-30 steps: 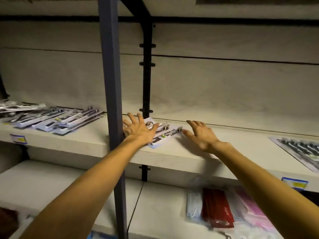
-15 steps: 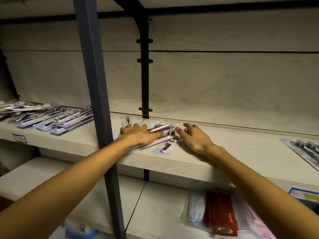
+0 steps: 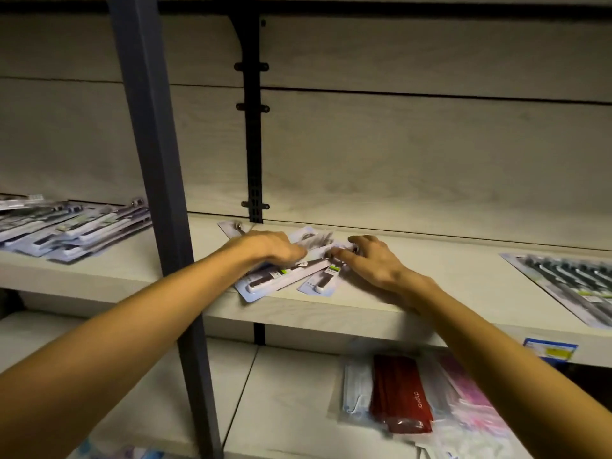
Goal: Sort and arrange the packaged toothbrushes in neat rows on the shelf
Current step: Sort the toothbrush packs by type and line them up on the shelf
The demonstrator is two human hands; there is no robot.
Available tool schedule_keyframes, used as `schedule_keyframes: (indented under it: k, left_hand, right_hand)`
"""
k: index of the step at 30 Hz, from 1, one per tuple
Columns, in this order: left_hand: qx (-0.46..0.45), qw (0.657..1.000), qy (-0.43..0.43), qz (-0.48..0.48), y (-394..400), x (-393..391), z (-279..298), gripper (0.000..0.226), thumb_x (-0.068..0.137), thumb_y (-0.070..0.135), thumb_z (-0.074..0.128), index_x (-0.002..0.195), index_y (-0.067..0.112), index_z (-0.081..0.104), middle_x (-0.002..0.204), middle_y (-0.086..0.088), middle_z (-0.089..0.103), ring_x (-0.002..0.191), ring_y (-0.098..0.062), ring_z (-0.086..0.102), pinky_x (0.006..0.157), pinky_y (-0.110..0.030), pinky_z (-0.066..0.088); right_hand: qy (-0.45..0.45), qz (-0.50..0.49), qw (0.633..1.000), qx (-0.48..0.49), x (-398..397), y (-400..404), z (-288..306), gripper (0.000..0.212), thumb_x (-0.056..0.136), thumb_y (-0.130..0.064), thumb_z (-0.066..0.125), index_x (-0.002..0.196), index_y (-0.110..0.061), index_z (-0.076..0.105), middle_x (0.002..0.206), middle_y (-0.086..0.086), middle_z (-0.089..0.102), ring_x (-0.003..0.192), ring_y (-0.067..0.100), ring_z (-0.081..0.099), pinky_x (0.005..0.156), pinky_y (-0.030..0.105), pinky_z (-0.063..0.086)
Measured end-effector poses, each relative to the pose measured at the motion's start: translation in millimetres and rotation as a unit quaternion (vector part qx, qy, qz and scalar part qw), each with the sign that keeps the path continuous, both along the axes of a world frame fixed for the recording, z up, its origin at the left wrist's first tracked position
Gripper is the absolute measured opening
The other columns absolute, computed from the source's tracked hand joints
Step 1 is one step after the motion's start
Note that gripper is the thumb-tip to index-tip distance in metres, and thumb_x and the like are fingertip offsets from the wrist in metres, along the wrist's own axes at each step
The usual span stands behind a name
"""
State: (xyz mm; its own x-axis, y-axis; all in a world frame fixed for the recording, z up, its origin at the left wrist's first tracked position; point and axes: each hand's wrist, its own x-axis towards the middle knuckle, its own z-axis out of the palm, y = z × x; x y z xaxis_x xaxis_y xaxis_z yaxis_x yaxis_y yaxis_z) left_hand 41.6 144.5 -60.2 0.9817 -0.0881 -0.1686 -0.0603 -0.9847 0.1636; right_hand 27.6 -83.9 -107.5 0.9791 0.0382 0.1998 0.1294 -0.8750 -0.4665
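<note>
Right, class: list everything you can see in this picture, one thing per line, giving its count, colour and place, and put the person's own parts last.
Loose toothbrush packs: a few, exact count unclear, pale blue cards, middle shelf under the hands.
Piled toothbrush packs: one overlapping pile, pale, same shelf at far left.
Multi-brush pack: one, dark brushes, same shelf at far right.
Shelf: pale wood-look board.
Front post: one, grey, left of centre.
Back upright: one, black, against the wall.
Price label: one, blue and yellow, shelf edge, right.
Bagged masks: blue, red, pink, lower shelf.
Left hand: on the loose packs.
Right hand: on the loose packs.
</note>
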Motion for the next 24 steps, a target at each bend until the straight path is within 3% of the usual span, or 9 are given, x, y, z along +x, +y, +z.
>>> schedule_keyframes:
  k: [2,4,7,9,13,15,19,22,24]
  left_hand:
    - [0.037,0.999,-0.027,-0.006,-8,0,-7,0.080,0.087,0.080,0.023,0.139,0.025,0.049,0.144,-0.008,0.051,0.128,-0.033,0.047,0.090,-0.038,0.037]
    - [0.048,0.998,-0.031,-0.013,-15,-3,-14,0.094,0.082,0.087,0.011,0.146,0.026,0.044,0.149,-0.011,0.044,0.136,-0.037,0.038,0.103,-0.046,0.035]
    - [0.028,0.998,-0.040,-0.036,-18,-7,-14,0.118,0.060,0.100,-0.006,0.118,0.024,0.063,0.120,-0.011,0.061,0.108,-0.033,0.055,0.093,-0.045,0.045]
    - [0.004,0.997,-0.064,-0.047,-15,-4,-9,0.115,0.060,0.099,-0.008,0.096,0.021,0.069,0.103,-0.007,0.065,0.092,-0.029,0.058,0.083,-0.040,0.046]
    - [0.064,0.986,-0.133,-0.075,-10,8,-12,0.086,0.085,0.085,0.011,0.088,0.019,0.066,0.103,-0.006,0.068,0.090,-0.028,0.056,0.074,-0.037,0.040]
    - [0.078,0.983,-0.151,-0.074,-12,11,-18,0.073,0.088,0.081,0.019,0.095,0.022,0.061,0.121,-0.009,0.063,0.110,-0.035,0.050,0.087,-0.043,0.039]
    - [0.016,0.988,-0.135,-0.067,-22,13,-27,0.087,0.084,0.087,0.018,0.143,0.030,0.046,0.149,-0.011,0.042,0.136,-0.039,0.033,0.108,-0.054,0.028]
    - [-0.020,0.991,-0.100,-0.086,-29,12,-33,0.088,0.081,0.090,0.015,0.149,0.040,0.037,0.156,-0.003,0.037,0.142,-0.039,0.030,0.113,-0.057,0.026]
    - [-0.028,0.989,-0.102,-0.102,-30,11,-33,0.086,0.078,0.092,0.015,0.141,0.041,0.047,0.148,-0.001,0.048,0.136,-0.039,0.039,0.110,-0.057,0.031]
  right_hand:
    - [0.010,-0.001,0.999,-0.034,-4,3,1,0.082,0.082,-0.083,0.041,0.138,-0.024,0.053,0.143,0.007,0.047,0.128,0.029,0.044,0.107,0.049,0.040]
    - [0.021,-0.010,0.999,-0.043,-6,3,2,0.078,0.082,-0.082,0.045,0.137,-0.027,0.054,0.143,0.005,0.045,0.130,0.029,0.041,0.108,0.049,0.038]
    - [0.036,-0.021,0.999,0.010,-6,-7,5,0.064,0.086,-0.067,0.056,0.136,-0.025,0.057,0.140,0.005,0.049,0.125,0.028,0.048,0.108,0.045,0.040]
    - [0.050,-0.021,0.998,0.020,-5,-17,9,0.056,0.091,-0.053,0.059,0.138,-0.022,0.056,0.143,0.005,0.048,0.127,0.027,0.049,0.110,0.042,0.038]
    - [0.043,-0.027,0.998,0.034,-9,-33,8,0.048,0.100,-0.038,0.050,0.143,-0.018,0.051,0.149,0.006,0.044,0.132,0.026,0.047,0.113,0.040,0.035]
    - [0.022,-0.028,0.998,0.058,-13,-32,7,0.048,0.102,-0.042,0.044,0.143,-0.019,0.051,0.152,0.006,0.043,0.135,0.026,0.045,0.115,0.042,0.033]
    - [0.018,-0.023,0.999,0.032,-23,-13,6,0.079,0.089,-0.076,0.041,0.147,-0.023,0.044,0.154,0.005,0.039,0.134,0.029,0.046,0.111,0.052,0.038]
    - [0.010,-0.031,0.999,-0.033,-23,-9,3,0.068,0.090,-0.074,0.040,0.138,-0.028,0.052,0.149,0.005,0.042,0.125,0.031,0.050,0.107,0.051,0.041]
    - [0.003,-0.054,0.998,-0.036,-22,-15,1,0.055,0.094,-0.064,0.043,0.134,-0.029,0.057,0.150,0.006,0.041,0.126,0.031,0.050,0.107,0.047,0.040]
